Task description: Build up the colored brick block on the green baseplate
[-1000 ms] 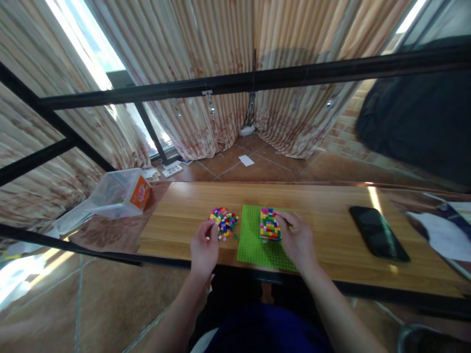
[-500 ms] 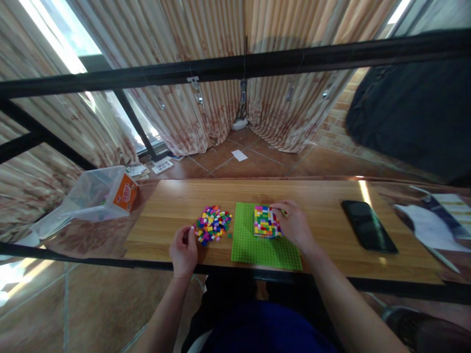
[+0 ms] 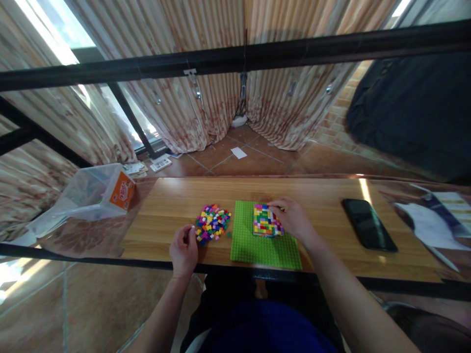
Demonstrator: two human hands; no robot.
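Note:
A green baseplate (image 3: 263, 247) lies on the wooden table (image 3: 327, 196) in front of me. On its far right part sits a block of many-coloured small bricks (image 3: 265, 220). My right hand (image 3: 292, 219) rests on the block's right side, fingers curled over its far corner. Left of the plate lies a loose pile of coloured bricks (image 3: 212, 223). My left hand (image 3: 184, 249) is at the pile's near left edge, thumb and finger pinched together on something too small to name.
A black phone (image 3: 368, 224) lies on the table to the right, with papers (image 3: 427, 218) beyond it. A clear plastic box with an orange label (image 3: 98, 192) stands off the table's left end. Black frame bars (image 3: 235, 56) cross overhead.
The view has shifted a little. My left hand drew back from the pile's middle to its near left edge, while my right hand stays on the brick block.

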